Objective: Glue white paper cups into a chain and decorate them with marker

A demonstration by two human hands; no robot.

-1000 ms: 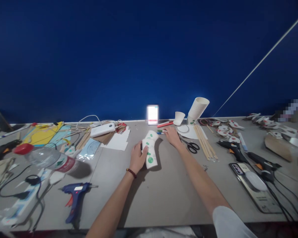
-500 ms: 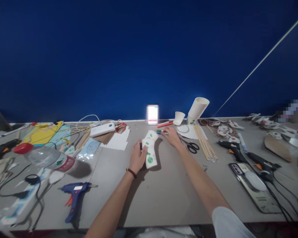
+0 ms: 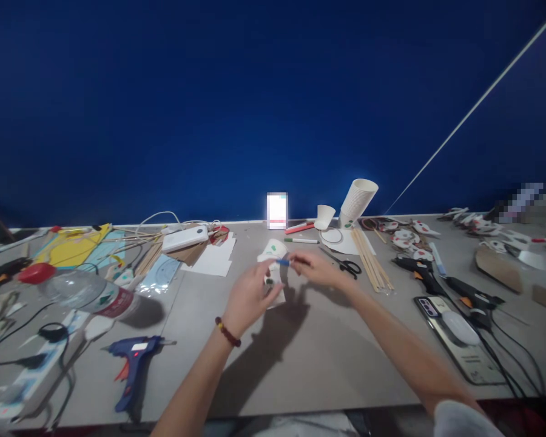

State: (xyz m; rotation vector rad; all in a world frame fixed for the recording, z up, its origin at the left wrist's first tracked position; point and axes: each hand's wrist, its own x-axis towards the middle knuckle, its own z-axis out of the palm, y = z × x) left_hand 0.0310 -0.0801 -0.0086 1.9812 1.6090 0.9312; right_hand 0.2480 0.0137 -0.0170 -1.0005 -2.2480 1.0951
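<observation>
Blue marker [image 3: 283,262] sits between both hands, raised above the grey table [image 3: 300,358], just in front of the white paper cups with green dots [image 3: 273,250]. Left hand [image 3: 250,295] has its fingers curled in, fingertips pinching the near end of the marker; a beaded bracelet [image 3: 228,332] is on that wrist. Right hand [image 3: 317,269] is closed on the other end, thumb and fingers pressed together around it. Motion blur here, so whether the cap is on or off, cannot tell. The dotted cups stand on the table behind the hands, partly hidden by the left fingers, not clearly touched by either hand.

Further back lies a green marker [image 3: 301,241] and a red marker [image 3: 299,228], both flat on the table. A single small cup [image 3: 324,216] stands near a tall leaning stack of cups [image 3: 357,202]. Scissors [image 3: 348,265] lie just right of the right hand, beside a bundle of wooden sticks [image 3: 372,267]. Black glue gun [image 3: 418,271] and a phone [image 3: 459,340] are well to the right. On the left: a blue glue gun [image 3: 131,370] near the table edge, a plastic bottle with red cap [image 3: 79,291] lying down, a white power bank [image 3: 185,238] with cable, sheets of white paper [image 3: 216,260]. Dark blue wall [image 3: 255,103] behind everything.
</observation>
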